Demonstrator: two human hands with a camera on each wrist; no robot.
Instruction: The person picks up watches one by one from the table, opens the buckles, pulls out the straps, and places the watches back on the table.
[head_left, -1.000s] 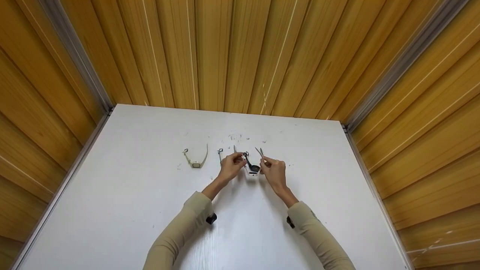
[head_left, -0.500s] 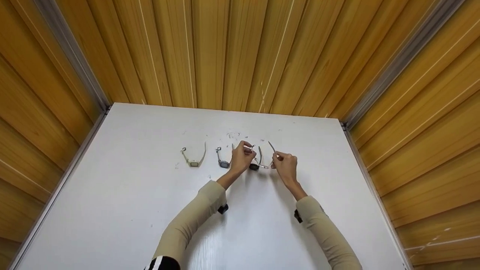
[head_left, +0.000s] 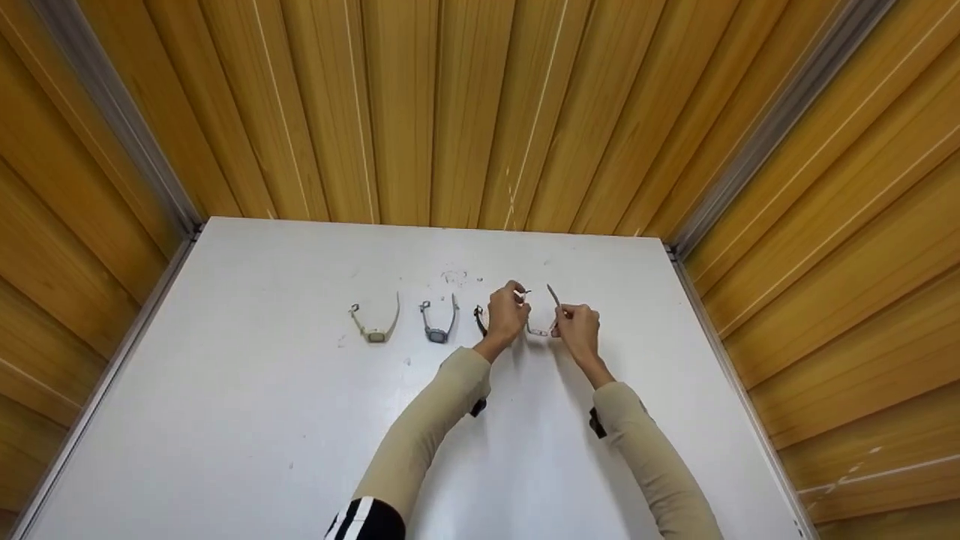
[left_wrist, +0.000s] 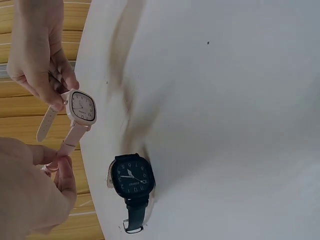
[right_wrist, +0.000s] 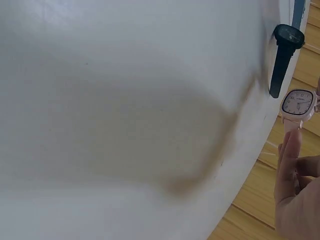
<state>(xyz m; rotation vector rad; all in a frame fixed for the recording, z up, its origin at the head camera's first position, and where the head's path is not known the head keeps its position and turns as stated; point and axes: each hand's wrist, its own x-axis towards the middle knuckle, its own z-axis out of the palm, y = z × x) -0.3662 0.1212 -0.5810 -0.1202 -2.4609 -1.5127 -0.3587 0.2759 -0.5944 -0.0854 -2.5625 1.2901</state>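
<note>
A pale pink wristwatch (head_left: 538,331) is held up between the two hands, its square dial facing the wrist cameras. My left hand (head_left: 508,311) pinches the buckle half of its strap between thumb and fingers. With thumb and fingers, my right hand (head_left: 579,330) grips the other strap half close to the case, and that strap's free end (left_wrist: 46,125) sticks out past the fingers. Just left of the pink watch, a black wristwatch (left_wrist: 132,176) stands on the white table; my left hand hides most of it in the head view.
Farther left on the white table (head_left: 247,390) stand a blue-grey wristwatch (head_left: 438,336) and a beige wristwatch (head_left: 376,337), straps spread toward the back. Small dark marks (head_left: 454,276) dot the tabletop behind them. Wood-patterned walls (head_left: 397,112) rise at the back and sides.
Both hands have moved right with the pink watch, the left hand more, passing over the black watch. The blue-grey watch, partly covered before, is now fully in sight.
</note>
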